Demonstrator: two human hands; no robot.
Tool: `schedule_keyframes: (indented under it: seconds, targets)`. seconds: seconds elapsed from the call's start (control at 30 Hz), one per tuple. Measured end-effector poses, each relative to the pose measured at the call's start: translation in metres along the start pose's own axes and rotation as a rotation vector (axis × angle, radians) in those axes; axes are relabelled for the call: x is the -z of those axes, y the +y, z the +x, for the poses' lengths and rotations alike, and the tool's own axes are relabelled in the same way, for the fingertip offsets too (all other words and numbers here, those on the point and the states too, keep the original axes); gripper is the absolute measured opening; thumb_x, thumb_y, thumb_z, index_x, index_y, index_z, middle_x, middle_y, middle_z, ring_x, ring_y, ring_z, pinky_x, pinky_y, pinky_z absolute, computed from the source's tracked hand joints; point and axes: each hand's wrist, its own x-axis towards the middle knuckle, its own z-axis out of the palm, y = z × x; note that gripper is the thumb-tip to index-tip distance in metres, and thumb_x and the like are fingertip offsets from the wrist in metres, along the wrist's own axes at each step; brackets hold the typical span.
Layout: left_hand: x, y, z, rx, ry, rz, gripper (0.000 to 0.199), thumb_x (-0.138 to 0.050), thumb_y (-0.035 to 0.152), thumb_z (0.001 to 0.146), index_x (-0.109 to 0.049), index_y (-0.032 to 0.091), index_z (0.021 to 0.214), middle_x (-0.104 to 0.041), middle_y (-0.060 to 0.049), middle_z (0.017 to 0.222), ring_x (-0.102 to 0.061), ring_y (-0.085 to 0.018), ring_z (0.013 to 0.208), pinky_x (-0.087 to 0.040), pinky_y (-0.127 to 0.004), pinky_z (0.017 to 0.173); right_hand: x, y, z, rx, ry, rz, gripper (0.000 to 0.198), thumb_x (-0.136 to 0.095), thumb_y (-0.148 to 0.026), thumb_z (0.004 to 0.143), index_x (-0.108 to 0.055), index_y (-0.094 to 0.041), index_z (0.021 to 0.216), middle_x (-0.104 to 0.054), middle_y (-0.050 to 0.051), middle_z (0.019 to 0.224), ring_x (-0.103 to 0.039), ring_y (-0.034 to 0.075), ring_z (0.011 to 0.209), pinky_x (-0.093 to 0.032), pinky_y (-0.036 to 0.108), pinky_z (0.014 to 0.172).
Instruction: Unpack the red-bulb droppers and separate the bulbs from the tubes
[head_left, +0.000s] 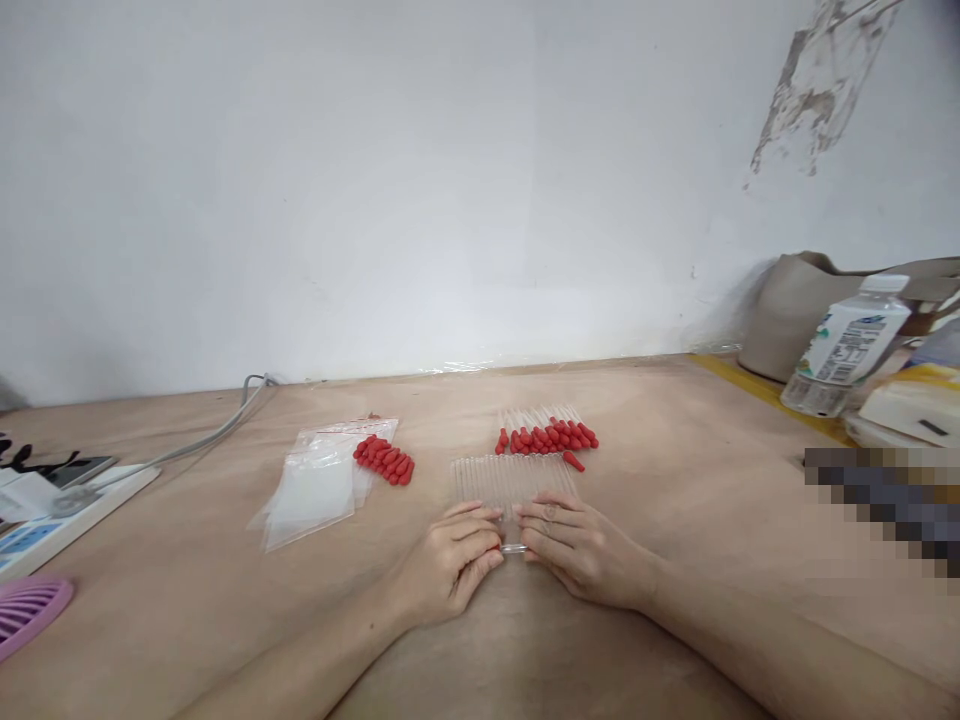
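Observation:
My left hand [459,562] is closed, pinching a red rubber bulb [495,547] that is mostly hidden by the fingers. Facing it, my right hand [581,552] grips a clear glass tube [514,548], which lies level between the two hands with one end at the bulb. Just beyond the fingers is a row of clear glass tubes [510,477], side by side. Behind that row lie several glass droppers with red bulbs [544,436], bulbs toward me. One loose red bulb [574,461] rests at the row's right end. A pile of red bulbs [384,460] sits to the left.
Clear plastic zip bags [311,495] lie left, partly under the bulb pile. Farther left are a power strip [112,494] with a grey cable [217,432] and a pink slatted object [34,610]. A plastic bottle [847,345] and a grey-beige bag [780,310] stand right, near the wall.

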Motion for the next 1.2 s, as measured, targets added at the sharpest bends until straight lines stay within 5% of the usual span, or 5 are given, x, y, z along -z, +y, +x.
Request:
schedule_keyframes:
  seconds: [0.3,0.5,0.77,0.93,1.2]
  targets:
    - [0.001,-0.007,-0.01,0.005,0.019,0.037,0.014,-0.043,0.016,0.086,-0.056,0.016,0.093,-0.065,-0.006,0.091,-0.053,-0.019,0.105,-0.04,-0.035,0.093,0.008,0.005,-0.009,-0.015,0.039,-0.007,0.017,-0.045,-0.013,0.085,-0.058,-0.013,0.095,-0.065,0.008,0.096,-0.053,0.017,0.104,-0.043,0.035,0.091]
    - [0.008,-0.017,-0.012,0.252,0.116,0.119,0.017,-0.032,0.018,0.089,-0.048,0.017,0.081,-0.058,-0.006,0.081,-0.055,-0.019,0.091,-0.045,-0.034,0.077,0.011,0.028,-0.014,-0.401,0.11,-0.143,0.02,-0.043,-0.022,0.086,-0.062,-0.016,0.091,-0.058,0.005,0.069,-0.054,0.016,0.07,-0.044,0.031,0.067]
    - [0.005,-0.015,0.01,0.219,0.019,0.081,0.011,-0.047,0.027,0.082,-0.041,0.019,0.076,-0.054,-0.011,0.11,-0.044,-0.024,0.111,-0.041,-0.039,0.085,-0.006,0.043,-0.006,-0.599,0.113,-0.099,0.02,-0.041,-0.022,0.084,-0.058,-0.015,0.092,-0.061,0.006,0.076,-0.055,0.018,0.072,-0.042,0.03,0.068]
    - [0.007,-0.021,0.006,0.314,-0.057,0.003,0.005,-0.042,0.023,0.083,-0.041,0.019,0.08,-0.057,-0.006,0.088,-0.055,-0.019,0.084,-0.044,-0.031,0.068,-0.009,0.041,-0.005,-0.589,0.106,-0.086,0.017,-0.042,-0.021,0.083,-0.058,-0.017,0.078,-0.059,0.004,0.067,-0.053,0.016,0.066,-0.041,0.028,0.064]
    - [0.014,-0.03,-0.003,0.329,-0.069,-0.005,0.008,-0.04,0.026,0.085,-0.04,0.02,0.08,-0.053,-0.003,0.08,-0.055,-0.018,0.083,-0.042,-0.028,0.064,-0.015,0.034,-0.002,-0.524,0.022,-0.09,0.017,-0.046,-0.019,0.08,-0.061,-0.017,0.086,-0.06,0.004,0.074,-0.052,0.017,0.075,-0.038,0.031,0.07]
